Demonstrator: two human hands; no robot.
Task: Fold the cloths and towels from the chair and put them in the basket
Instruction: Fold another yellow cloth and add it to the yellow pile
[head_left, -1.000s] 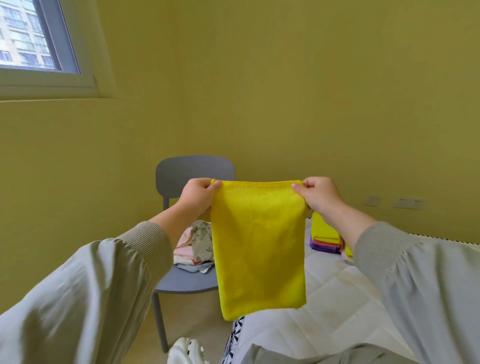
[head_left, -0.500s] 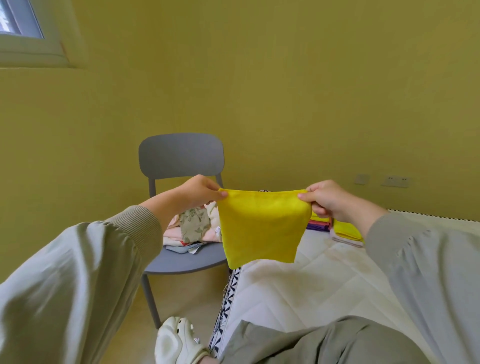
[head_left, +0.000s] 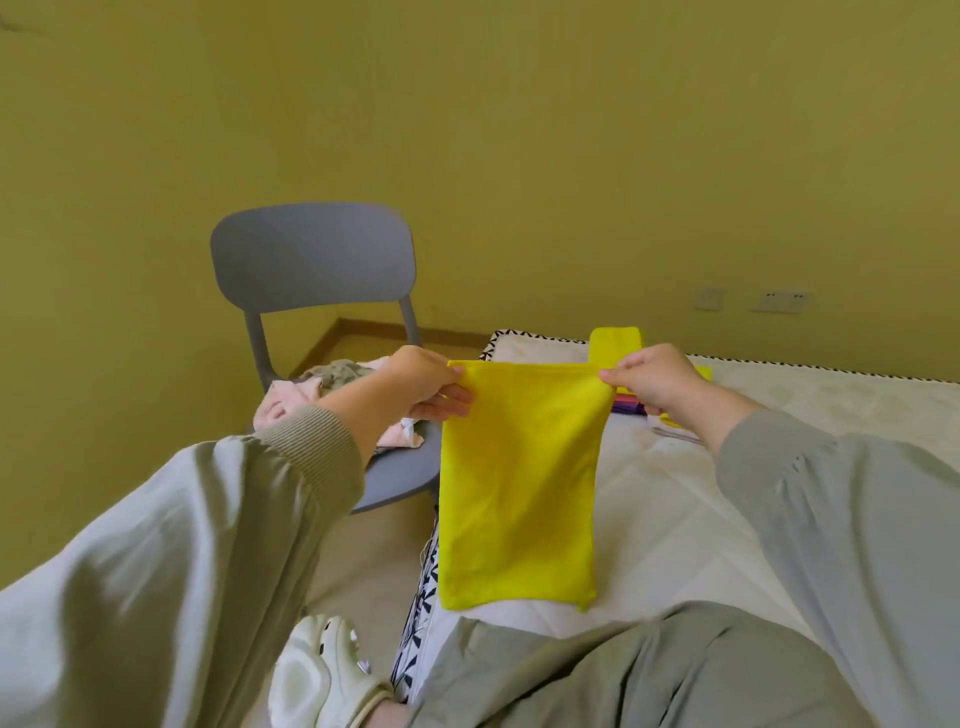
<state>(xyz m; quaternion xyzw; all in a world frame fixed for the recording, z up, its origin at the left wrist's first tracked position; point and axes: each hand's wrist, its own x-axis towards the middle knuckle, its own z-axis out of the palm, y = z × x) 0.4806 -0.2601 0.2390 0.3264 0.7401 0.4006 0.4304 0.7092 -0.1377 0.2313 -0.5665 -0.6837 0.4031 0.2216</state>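
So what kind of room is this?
Probably a bedroom in a home: there's a mattress, a chair piled with cloths, and sockets low on the wall.

The wall (head_left: 519, 130) is painted a flat olive-yellow, both faces of the corner alike. Low on the right-hand stretch sit two pale plates side by side: a plain switch plate (head_left: 709, 299) and, just to its right, a wider socket (head_left: 781, 301) (its holes barely show from here). A wooden skirting board (head_left: 363, 326) runs along the foot of the wall in the corner, above a pale beige floor (head_left: 374, 545). A white quilted mattress (head_left: 675, 493) fills the right side, faintly stained, and its side band (head_left: 423, 597) carries a black-and-white leafy pattern. Just beside that band, low down, is a white clog-style shoe (head_left: 311, 670).
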